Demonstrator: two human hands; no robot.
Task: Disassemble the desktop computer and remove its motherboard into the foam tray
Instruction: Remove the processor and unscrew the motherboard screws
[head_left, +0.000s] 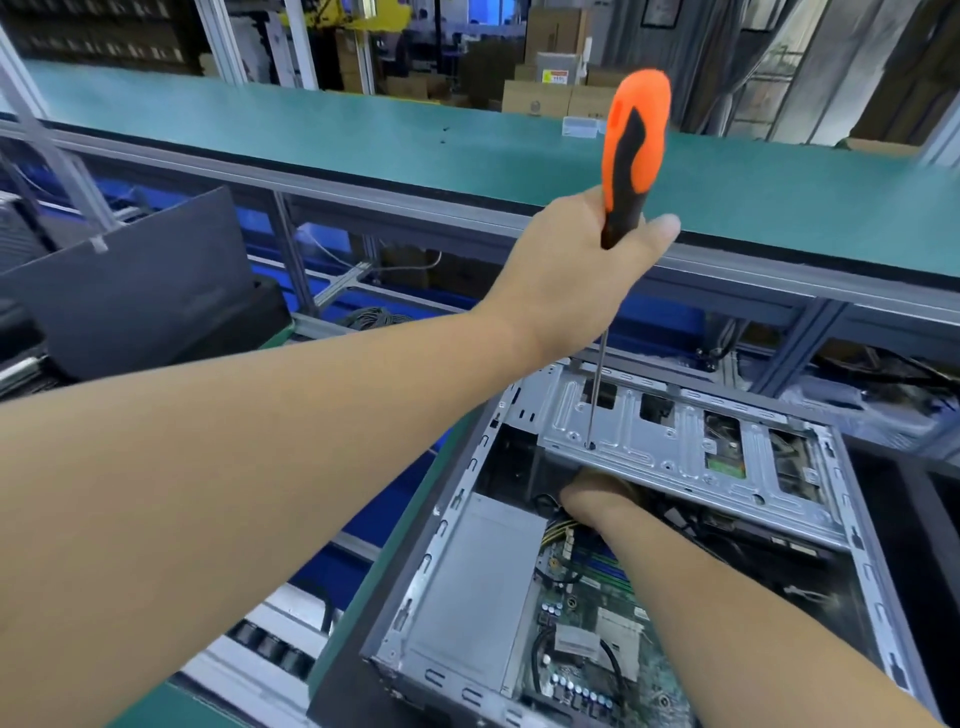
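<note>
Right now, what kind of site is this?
Probably a factory or warehouse teardown line: a long green workbench on aluminium framing, stacked cardboard boxes behind, and an opened desktop computer at the station.

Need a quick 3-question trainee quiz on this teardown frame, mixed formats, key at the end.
1. True or false: the left hand grips the orange-and-black screwdriver by its handle.
2. Where does the screwdriver tip sit? A) on the motherboard B) at a hole in the metal drive cage C) on the power supply
3. Fill in: the right hand reaches under the drive ____ inside the computer case; its fingers are hidden there.

Key: 1 true; 2 B; 3 cage
</note>
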